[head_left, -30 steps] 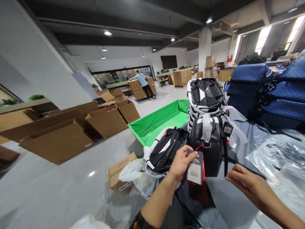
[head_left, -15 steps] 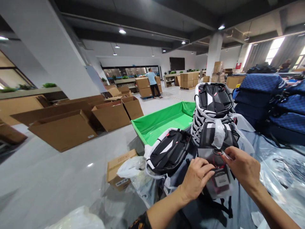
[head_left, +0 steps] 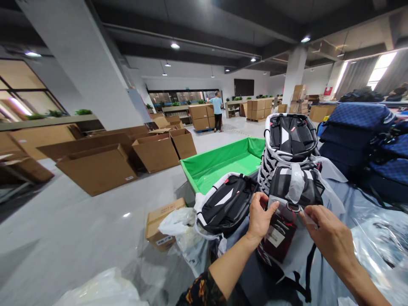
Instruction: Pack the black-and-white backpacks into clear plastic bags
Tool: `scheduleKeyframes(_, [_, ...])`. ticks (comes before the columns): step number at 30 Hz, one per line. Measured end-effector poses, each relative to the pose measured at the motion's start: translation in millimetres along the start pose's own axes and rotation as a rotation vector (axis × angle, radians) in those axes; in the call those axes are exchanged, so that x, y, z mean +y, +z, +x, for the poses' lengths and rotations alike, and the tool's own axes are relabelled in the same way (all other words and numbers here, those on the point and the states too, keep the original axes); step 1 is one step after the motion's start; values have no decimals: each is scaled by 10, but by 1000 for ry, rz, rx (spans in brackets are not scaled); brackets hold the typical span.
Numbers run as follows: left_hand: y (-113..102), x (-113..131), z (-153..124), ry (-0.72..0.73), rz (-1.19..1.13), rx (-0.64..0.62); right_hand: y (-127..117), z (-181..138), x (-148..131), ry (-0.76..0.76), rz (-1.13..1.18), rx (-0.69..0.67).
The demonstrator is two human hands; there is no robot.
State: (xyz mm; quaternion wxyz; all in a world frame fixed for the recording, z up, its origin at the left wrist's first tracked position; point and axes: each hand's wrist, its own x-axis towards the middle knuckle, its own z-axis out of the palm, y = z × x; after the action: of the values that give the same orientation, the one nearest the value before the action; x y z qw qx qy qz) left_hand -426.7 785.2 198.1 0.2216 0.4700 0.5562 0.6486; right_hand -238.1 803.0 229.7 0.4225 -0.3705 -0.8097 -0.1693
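A black and grey backpack (head_left: 280, 185) lies in front of me, its handle (head_left: 296, 182) wrapped in white film. A dark red hang tag (head_left: 279, 238) with a white label dangles from a ring on it by a red cord. Behind the tag spreads a translucent plastic sheet (head_left: 301, 250). My left hand (head_left: 259, 219) is closed, thumb and fingers pinching the sheet's upper left edge beside the backpack. Right of the ring, my right hand (head_left: 333, 233) pinches the sheet's other edge. Black straps (head_left: 307, 276) hang below.
Stacked white-rimmed black backpacks (head_left: 291, 134) rise behind, with another backpack (head_left: 226, 202) at left. Blue checked bags (head_left: 357, 121) stand at right. Beyond are a green bin (head_left: 219, 161), open cartons (head_left: 95, 170) and a person (head_left: 217, 110) by stacked boxes. Plastic bags (head_left: 188, 233) lie around.
My left hand has moved up to the sheet's edge. The hang tag, earlier behind the translucent sheet, now hangs uncovered in front of it. The right hand keeps its pinch.
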Motion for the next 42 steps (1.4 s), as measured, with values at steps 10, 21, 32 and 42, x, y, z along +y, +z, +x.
scheduleKeyframes(10, [7,132,-9,-72,-73,45,-79,12,91,163,180,-32])
scheduleKeyframes(21, [9,67,-82,-138,-142,148,4,60,34,163,305,-18])
scheduleKeyframes(32, [-43,182,-191,-99,-80,148,42,65,35,113,259,7])
scheduleKeyframes(42, [-163,319,-249,-459,-475,50,61,62,27,102,242,29])
